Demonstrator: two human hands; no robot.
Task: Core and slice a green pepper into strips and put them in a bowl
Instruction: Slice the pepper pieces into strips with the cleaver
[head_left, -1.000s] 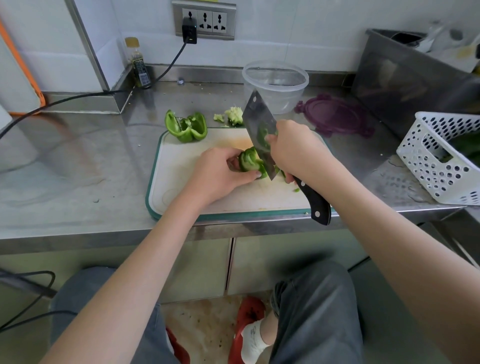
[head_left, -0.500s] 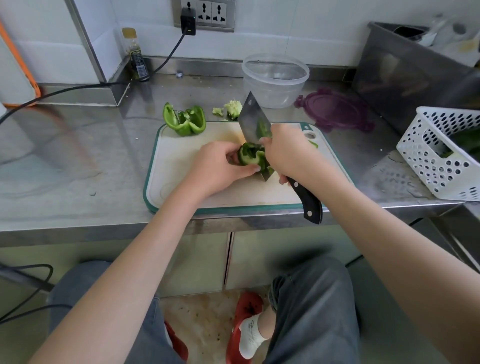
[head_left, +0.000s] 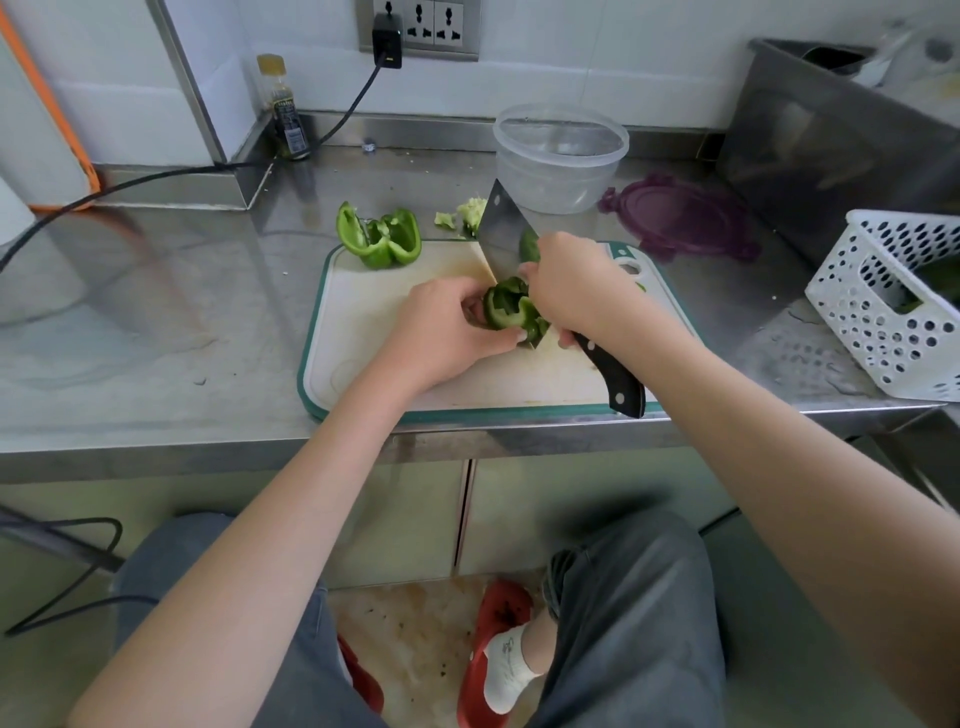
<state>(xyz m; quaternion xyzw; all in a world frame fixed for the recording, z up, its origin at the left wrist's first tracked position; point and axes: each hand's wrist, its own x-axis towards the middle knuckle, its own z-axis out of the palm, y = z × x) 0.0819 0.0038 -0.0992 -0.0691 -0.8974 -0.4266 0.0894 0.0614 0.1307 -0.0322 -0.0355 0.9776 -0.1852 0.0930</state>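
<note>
While the left hand (head_left: 441, 332) curls round a piece of green pepper (head_left: 506, 310) on the cutting board (head_left: 363, 332), I see the right hand (head_left: 576, 288) clamped on a cleaver (head_left: 501, 234), gripping where blade meets black handle, which juts toward the counter's near edge. The blade stands steeply tilted, its lower edge against the held pepper piece (whether it has bitten through I cannot tell from my feed). A second, larger pepper section (head_left: 379, 239) lies at the board's far left corner, partly over the rim, well apart from both hands. Pale core scraps (head_left: 467, 213) sit on the steel counter (head_left: 156, 312) just behind the board. Beyond them the clear plastic bowl (head_left: 561, 156) stands upright beside a purple lid (head_left: 680, 218). At the right edge, a white perforated basket (head_left: 893, 306) holds something green.
</note>
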